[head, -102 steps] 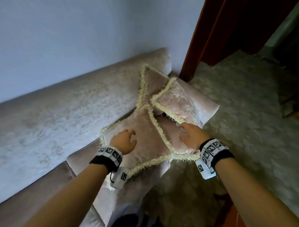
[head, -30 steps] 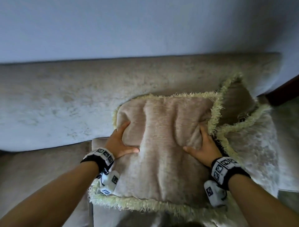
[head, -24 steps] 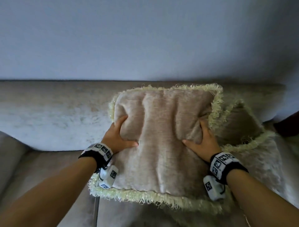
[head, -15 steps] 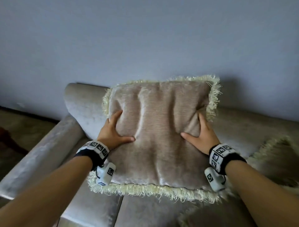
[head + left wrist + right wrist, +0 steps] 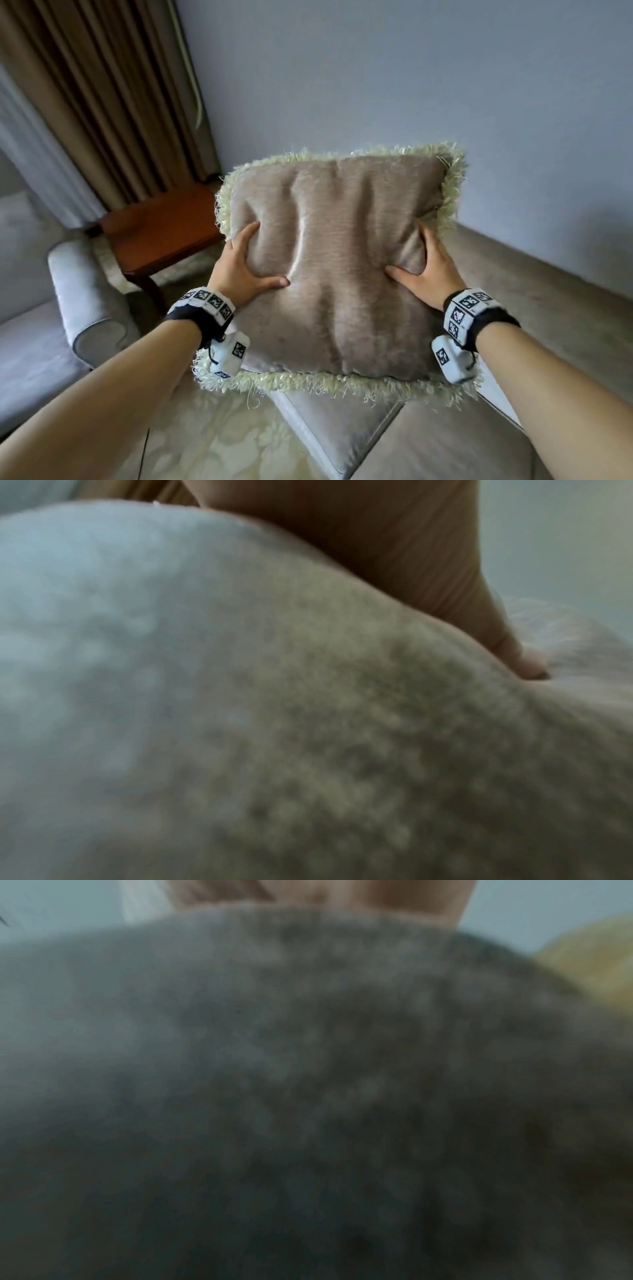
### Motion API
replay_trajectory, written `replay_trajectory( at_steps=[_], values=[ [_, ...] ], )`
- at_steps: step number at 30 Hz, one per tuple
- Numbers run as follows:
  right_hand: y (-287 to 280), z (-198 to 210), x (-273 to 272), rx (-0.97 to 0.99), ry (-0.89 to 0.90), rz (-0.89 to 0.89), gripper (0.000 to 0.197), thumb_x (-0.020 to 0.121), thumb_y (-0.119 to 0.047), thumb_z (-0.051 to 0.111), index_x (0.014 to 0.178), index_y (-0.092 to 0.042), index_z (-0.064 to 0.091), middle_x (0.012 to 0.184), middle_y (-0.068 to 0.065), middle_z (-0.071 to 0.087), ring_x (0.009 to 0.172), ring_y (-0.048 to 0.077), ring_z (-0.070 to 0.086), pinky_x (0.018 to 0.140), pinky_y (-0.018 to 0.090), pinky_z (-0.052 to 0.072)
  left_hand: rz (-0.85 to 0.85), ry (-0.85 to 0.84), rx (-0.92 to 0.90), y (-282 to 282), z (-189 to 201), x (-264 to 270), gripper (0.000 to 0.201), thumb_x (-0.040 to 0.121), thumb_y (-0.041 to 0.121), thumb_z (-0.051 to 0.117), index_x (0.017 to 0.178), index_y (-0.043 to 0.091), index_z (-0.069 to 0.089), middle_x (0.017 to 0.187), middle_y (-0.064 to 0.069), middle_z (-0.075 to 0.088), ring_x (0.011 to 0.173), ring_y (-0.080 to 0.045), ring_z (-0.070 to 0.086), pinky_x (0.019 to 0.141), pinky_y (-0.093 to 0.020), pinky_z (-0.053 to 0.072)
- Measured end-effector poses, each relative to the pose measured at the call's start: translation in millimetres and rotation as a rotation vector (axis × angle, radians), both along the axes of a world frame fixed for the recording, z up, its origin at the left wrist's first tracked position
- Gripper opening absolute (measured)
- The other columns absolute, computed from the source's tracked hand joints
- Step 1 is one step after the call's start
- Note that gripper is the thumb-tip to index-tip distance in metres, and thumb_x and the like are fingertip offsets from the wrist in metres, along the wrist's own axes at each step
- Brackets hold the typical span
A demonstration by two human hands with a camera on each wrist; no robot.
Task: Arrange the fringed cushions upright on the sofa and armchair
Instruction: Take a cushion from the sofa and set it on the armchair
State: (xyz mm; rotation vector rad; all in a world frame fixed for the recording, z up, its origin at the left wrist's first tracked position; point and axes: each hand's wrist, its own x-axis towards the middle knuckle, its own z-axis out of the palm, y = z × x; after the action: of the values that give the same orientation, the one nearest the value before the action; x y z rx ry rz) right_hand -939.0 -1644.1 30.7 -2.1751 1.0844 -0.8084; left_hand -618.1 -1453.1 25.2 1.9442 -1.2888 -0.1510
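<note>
I hold a beige velvet cushion with a cream fringe upright in the air, in front of the wall. My left hand grips its left side, thumb pressed into the front and fingers wrapped behind. On the right side my right hand holds it the same way. The sofa lies below and to the right, its backrest along the wall. The armchair stands at the left. In both wrist views the blurred cushion fabric fills the picture, and the left one shows my thumb.
A brown wooden side table stands between armchair and sofa, in the corner under a brown curtain. Pale patterned carpet covers the floor below my left arm. The other cushions are out of view.
Both hands have lifted the cushion off the pile at the sofa's right end and carried it left. It now hangs past the sofa's left arm, with the armchair and side table in view.
</note>
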Motion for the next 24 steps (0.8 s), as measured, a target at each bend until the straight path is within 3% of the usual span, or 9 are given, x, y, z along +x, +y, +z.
replay_trajectory(
  at_steps=[6, 12, 16, 20, 24],
  values=[
    [40.1, 0.3, 133.3, -0.012, -0.059, 0.139, 0.106, 0.064, -0.055, 0.083, 0.147, -0.039, 0.020, 0.147, 0.005, 0.044, 0.132, 0.023, 0.044, 0.110, 0.035, 0.034, 0.155, -0.018, -0.028, 80.7, 9.4, 102.3, 0.125, 0.037, 0.074, 0.083, 0.143, 0.046, 0.022, 0.146, 0.002, 0.036, 0.131, -0.016, 0.037, 0.110, -0.035, 0.031],
    [45.4, 5.6, 234.7, 0.007, -0.055, 0.297, 0.104, 0.063, -0.053, 0.084, 0.146, -0.038, 0.024, 0.144, 0.001, 0.046, 0.129, 0.019, 0.045, 0.106, 0.030, 0.034, 0.289, 0.030, -0.026, 121.2, -0.1, 172.5, 0.127, 0.036, 0.073, 0.083, 0.143, 0.049, 0.019, 0.146, 0.002, 0.034, 0.133, -0.017, 0.034, 0.107, -0.030, 0.028],
    [27.0, 6.3, 311.5, 0.035, -0.016, 0.418, 0.103, 0.062, -0.055, 0.084, 0.145, -0.044, 0.022, 0.145, 0.000, 0.045, 0.128, 0.019, 0.046, 0.108, 0.040, 0.037, 0.405, 0.067, -0.036, 132.0, -13.1, 216.4, 0.126, 0.035, 0.076, 0.081, 0.142, 0.051, 0.018, 0.147, 0.001, 0.034, 0.133, -0.017, 0.033, 0.109, -0.036, 0.032],
    [17.4, 0.5, 404.0, 0.064, 0.003, 0.567, 0.102, 0.065, -0.049, 0.084, 0.146, -0.041, 0.023, 0.145, -0.002, 0.044, 0.128, 0.018, 0.045, 0.106, 0.035, 0.036, 0.537, 0.072, -0.041, 150.3, -19.8, 262.6, 0.126, 0.037, 0.071, 0.084, 0.143, 0.045, 0.021, 0.150, 0.002, 0.032, 0.140, -0.019, 0.026, 0.113, -0.043, 0.030],
    [23.2, -10.6, 505.6, 0.077, 0.022, 0.736, 0.102, 0.065, -0.049, 0.085, 0.145, -0.043, 0.024, 0.144, -0.003, 0.043, 0.130, 0.016, 0.043, 0.112, 0.041, 0.034, 0.714, 0.080, -0.025, 188.1, -28.3, 304.2, 0.125, 0.036, 0.074, 0.082, 0.143, 0.047, 0.021, 0.151, 0.001, 0.032, 0.143, -0.018, 0.022, 0.113, -0.044, 0.030]
  ],
)
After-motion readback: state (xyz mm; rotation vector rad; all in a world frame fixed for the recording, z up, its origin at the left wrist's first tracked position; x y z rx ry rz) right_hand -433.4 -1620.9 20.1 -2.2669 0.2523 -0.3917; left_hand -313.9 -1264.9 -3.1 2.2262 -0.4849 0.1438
